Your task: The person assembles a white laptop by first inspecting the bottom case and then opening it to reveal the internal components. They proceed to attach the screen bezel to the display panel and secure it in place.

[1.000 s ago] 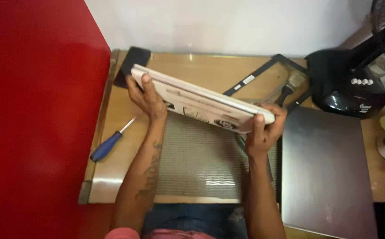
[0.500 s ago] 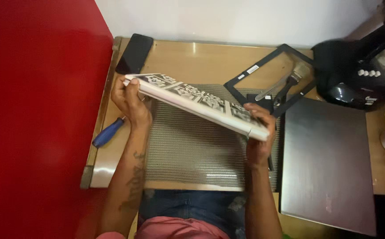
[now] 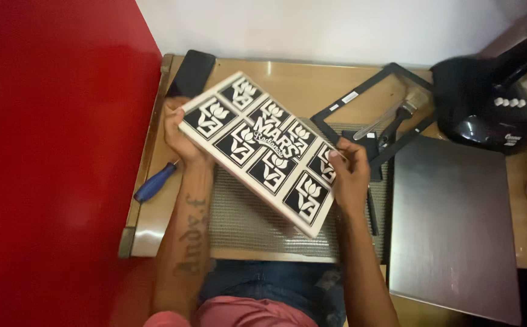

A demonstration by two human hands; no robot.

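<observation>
While the wooden table is running up against the red wall on our left and the pale wall behind, we are holding a flat cream panel printed with black-and-white squares, tilted and slanted diagonally above the ribbed grey mat. The panel's upper corner is reaching toward the dark phone lying at the table's back left corner, and its lower corner is hanging over the middle of the mat. To the left, the strip of bare table beside the mat is narrow, and a blue-handled screwdriver is lying in it near the raised table edge. To the right, room is tight: a black frame with a paintbrush across it is sitting just beyond the panel's right edge, a grey metal sheet is covering the table's right part, and a black rounded appliance is standing behind it.

Our left hand is gripping the panel's upper left edge, fingers curled around it, forearm coming straight up from below. Our right hand is clasping the right long edge, thumb on the printed face and fingers wrapped beneath, wrist bent inward over the mat.
</observation>
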